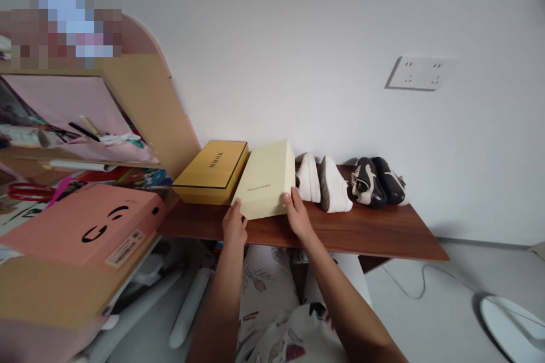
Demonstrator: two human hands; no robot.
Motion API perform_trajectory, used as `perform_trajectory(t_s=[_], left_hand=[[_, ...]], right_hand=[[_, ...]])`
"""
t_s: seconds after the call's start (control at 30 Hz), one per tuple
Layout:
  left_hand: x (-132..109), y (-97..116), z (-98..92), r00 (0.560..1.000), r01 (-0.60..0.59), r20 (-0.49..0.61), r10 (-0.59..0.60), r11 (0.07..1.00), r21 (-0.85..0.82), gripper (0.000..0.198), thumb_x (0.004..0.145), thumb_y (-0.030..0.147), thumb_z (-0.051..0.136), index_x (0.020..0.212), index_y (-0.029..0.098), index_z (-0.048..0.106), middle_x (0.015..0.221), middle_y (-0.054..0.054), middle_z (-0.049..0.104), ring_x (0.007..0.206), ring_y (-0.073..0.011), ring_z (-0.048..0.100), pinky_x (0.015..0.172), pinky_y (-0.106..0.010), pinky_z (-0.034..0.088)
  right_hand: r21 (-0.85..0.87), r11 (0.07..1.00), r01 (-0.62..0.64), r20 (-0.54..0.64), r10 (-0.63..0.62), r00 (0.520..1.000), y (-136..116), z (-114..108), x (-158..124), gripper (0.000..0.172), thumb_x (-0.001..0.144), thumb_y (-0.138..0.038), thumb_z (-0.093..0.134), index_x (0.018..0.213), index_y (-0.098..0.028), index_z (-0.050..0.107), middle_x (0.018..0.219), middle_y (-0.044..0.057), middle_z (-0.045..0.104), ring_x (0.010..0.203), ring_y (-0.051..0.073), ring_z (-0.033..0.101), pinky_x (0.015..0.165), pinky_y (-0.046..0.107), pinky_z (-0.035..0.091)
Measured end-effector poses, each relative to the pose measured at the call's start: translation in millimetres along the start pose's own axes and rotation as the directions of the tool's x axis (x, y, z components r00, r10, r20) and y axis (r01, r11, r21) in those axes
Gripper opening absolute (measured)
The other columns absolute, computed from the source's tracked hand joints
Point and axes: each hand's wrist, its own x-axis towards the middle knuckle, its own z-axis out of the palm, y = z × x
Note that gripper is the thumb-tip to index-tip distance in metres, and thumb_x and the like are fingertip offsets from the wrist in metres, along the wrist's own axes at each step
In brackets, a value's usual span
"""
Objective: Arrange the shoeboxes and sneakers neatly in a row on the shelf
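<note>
A cream shoe box [268, 173] is held between my two hands above the brown wooden board. My left hand [235, 224] grips its near left corner, and my right hand [297, 212] has its fingers on the near right corner. Just left of it lies a yellow box [213, 170] with a black line round its lid. To its right stand a pair of white shoes [336, 184], the left one partly behind the box, and then a pair of black shoes [389, 184] with cream trim.
A pink box [85, 224] rests on the cluttered desk [51, 295] at the left, beside shelves. The wooden board [340, 233] runs along the wall. A socket plate [419, 74] is on the wall; a white round base [511, 323] and cable are on the floor.
</note>
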Motion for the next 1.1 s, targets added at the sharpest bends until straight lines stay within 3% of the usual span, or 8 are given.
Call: perform_trajectory(t_s=[0.17, 0.3, 0.6, 0.8, 0.93, 1.1], left_hand=[[10.0, -5.6, 0.1, 0.98, -0.191, 0.073, 0.187, 0.98, 0.059, 0.04, 0.067, 0.047, 0.079, 0.09, 0.017, 0.069, 0.092, -0.007, 0.072, 0.095, -0.0214, 0.067, 0.088, -0.034, 0.051], [16.4, -7.0, 0.8, 0.959, -0.267, 0.123, 0.255, 0.959, 0.092, 0.045, 0.066, 0.051, 0.079, 0.09, 0.015, 0.07, 0.092, -0.008, 0.073, 0.091, -0.0215, 0.067, 0.086, -0.034, 0.052], [25.6, -5.4, 7.6, 0.939, -0.328, 0.165, 0.302, 0.93, 0.163, 0.045, 0.07, 0.053, 0.075, 0.094, 0.015, 0.07, 0.098, -0.009, 0.073, 0.094, -0.0223, 0.067, 0.085, -0.033, 0.052], [31.6, -6.0, 14.0, 0.938, -0.33, 0.173, 0.302, 0.928, 0.17, 0.044, 0.071, 0.052, 0.075, 0.094, 0.015, 0.07, 0.096, -0.009, 0.073, 0.093, -0.0215, 0.067, 0.086, -0.032, 0.052], [33.6, -4.7, 19.4, 0.929, -0.348, 0.194, 0.316, 0.923, 0.163, 0.04, 0.075, 0.05, 0.073, 0.093, 0.015, 0.069, 0.097, -0.009, 0.072, 0.092, -0.0197, 0.066, 0.086, -0.031, 0.051], [11.6, -4.6, 16.7, 0.902, -0.431, 0.137, 0.409, 0.865, 0.256, 0.036, 0.08, 0.043, 0.071, 0.102, 0.015, 0.066, 0.109, -0.012, 0.069, 0.112, -0.0236, 0.062, 0.098, -0.033, 0.045]], right_hand=[[0.045, 0.999, 0.023, 0.034, -0.024, 0.999, 14.8, 3.1, 4.0, 0.084, 0.088, -0.077, 0.038, 0.151, -0.022, 0.04, 0.156, 0.005, 0.04, 0.147, 0.024, 0.032, 0.123, 0.039, 0.02], [0.102, 0.995, -0.009, 0.025, 0.007, 1.0, 29.5, 6.9, 6.8, 0.082, 0.088, -0.076, 0.038, 0.148, -0.021, 0.045, 0.155, 0.005, 0.042, 0.146, 0.024, 0.034, 0.123, 0.04, 0.019], [0.165, 0.986, 0.015, 0.011, -0.017, 1.0, 40.5, 12.1, 18.3, 0.076, 0.09, -0.073, 0.038, 0.144, -0.02, 0.051, 0.152, 0.006, 0.047, 0.144, 0.024, 0.037, 0.122, 0.04, 0.02], [0.102, 0.994, -0.034, -0.001, 0.034, 0.999, 38.4, 11.3, 29.0, 0.08, 0.09, -0.074, 0.035, 0.145, -0.018, 0.048, 0.154, 0.008, 0.044, 0.146, 0.024, 0.033, 0.122, 0.04, 0.019], [0.067, 0.998, 0.019, 0.039, -0.022, 0.999, 32.3, 9.6, 30.2, 0.077, 0.092, -0.072, 0.031, 0.143, -0.016, 0.049, 0.15, 0.01, 0.049, 0.141, 0.024, 0.041, 0.12, 0.04, 0.026], [0.017, 0.999, 0.049, -0.002, -0.049, 0.999, 30.4, -16.3, 14.9, 0.07, 0.085, -0.069, 0.051, 0.13, -0.016, 0.058, 0.138, 0.014, 0.059, 0.13, 0.028, 0.053, 0.112, 0.041, 0.038]])
